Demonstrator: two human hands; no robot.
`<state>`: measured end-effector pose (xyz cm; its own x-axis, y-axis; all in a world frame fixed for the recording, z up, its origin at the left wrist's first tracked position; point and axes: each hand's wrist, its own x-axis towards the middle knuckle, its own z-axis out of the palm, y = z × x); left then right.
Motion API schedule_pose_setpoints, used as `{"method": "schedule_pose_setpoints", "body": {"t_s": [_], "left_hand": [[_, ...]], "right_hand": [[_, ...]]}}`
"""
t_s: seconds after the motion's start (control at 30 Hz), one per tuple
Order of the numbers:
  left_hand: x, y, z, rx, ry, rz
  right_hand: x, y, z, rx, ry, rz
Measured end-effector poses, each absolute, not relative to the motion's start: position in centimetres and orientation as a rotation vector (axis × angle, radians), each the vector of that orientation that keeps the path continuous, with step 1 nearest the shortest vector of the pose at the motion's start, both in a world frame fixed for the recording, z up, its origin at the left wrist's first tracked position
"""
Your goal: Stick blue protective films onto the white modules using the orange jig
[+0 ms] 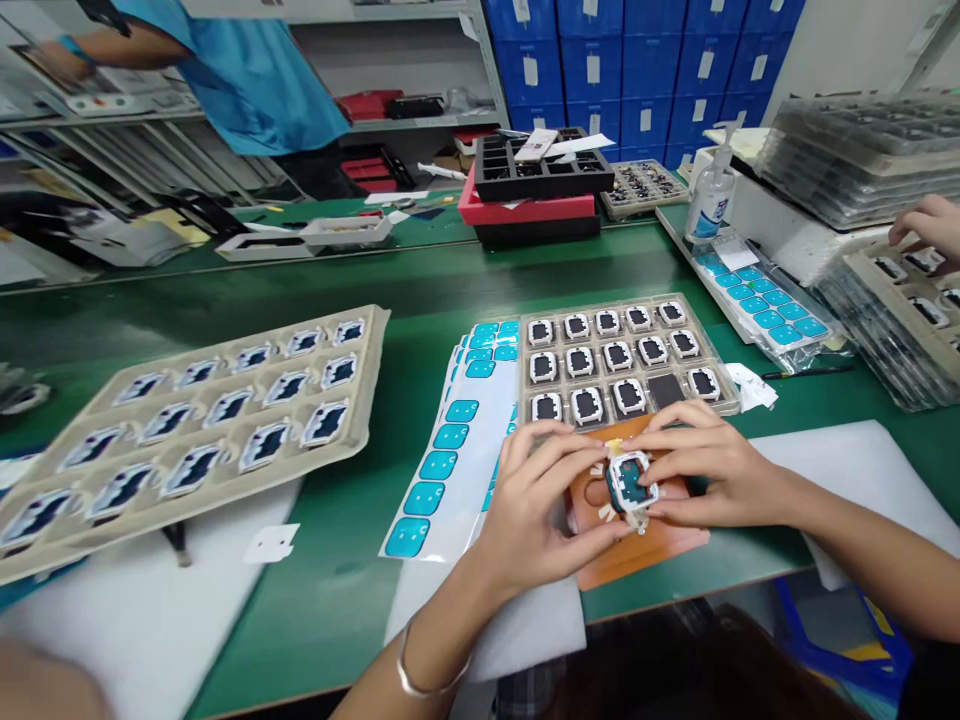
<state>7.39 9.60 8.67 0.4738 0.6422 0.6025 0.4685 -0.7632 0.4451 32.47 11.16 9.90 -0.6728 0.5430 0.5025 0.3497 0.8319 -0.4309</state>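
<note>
Between my two hands is a small white square frame (631, 482) with rounded corners and a dark teal inside, like a watch-case part. It sits over an orange block (622, 570) at the table's front. My left hand (536, 505), with a metal bangle at the wrist, grips the frame's left side by thumb and fingers. On the right side, my right hand (705, 465) pinches it, fingertips reaching into its middle. Just behind stands a clear tray (720, 375) of similar white frames; one pocket (664, 392) holds no frame. Left of my hands lie sheets of blue stickers (437, 465).
A beige tray (375, 370) of similar frames is tilted at left. White foam sheets (862, 450) lie on the green table (330, 600). Behind are a black tray stack (536, 185), a pump bottle (711, 195) and a co-worker in blue (255, 85). Another person's hand (930, 225) is at far right.
</note>
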Motion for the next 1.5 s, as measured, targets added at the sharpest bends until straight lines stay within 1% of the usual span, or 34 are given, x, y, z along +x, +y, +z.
{"method": "schedule_pose_setpoints", "body": {"t_s": [0.17,0.47,0.93,1.13,1.33,1.43,1.5], "left_hand": [[7.8,9.3,8.3,2.535,1.054,1.065],[7.9,9.0,8.6,2.511,1.076,1.050],[7.4,9.4,8.1,2.595,1.018,1.067],[7.5,9.7,7.7,2.534,1.024,1.039],[7.8,9.7,7.6,2.417,0.984,1.089],[7.9,9.4,7.7,2.464,0.924,0.899],[7.8,9.3,7.6,2.526,0.859,0.748]], "right_hand": [[32.0,11.2,9.0,-0.668,-2.361,0.492],[32.0,10.8,9.3,-0.775,-2.419,0.476],[32.0,10.6,9.3,-0.723,-2.406,0.280],[31.7,10.4,9.4,-0.726,-2.416,0.293],[31.7,10.9,9.2,-0.666,-2.387,0.304],[31.7,11.2,8.8,-0.657,-2.307,0.353],[31.8,11.3,8.5,-0.686,-2.214,0.500]]}}
